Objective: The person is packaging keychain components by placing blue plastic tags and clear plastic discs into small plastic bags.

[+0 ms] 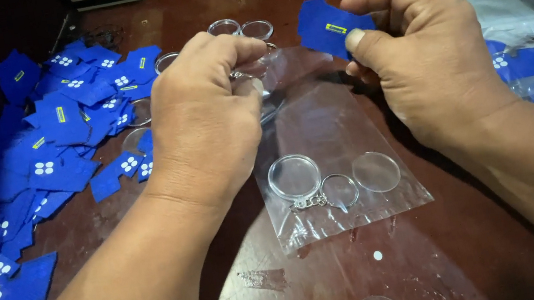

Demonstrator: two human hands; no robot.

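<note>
Dark red-brown table (509, 233), blue felt pieces (57, 133) piled upper left; left hand (205, 120) and right hand (420, 58), both pinched shut on clear plastic bag (332, 154) mouth at centre frame; light, limp, slippery, best gripped by top edges.

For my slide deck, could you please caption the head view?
Left hand and right hand hold open a clear plastic bag containing keyring parts, the right also pinching a blue felt piece.

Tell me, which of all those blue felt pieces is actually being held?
The blue piece pinched in the right hand, above the clear bag; the others lie loose on the table.
</note>
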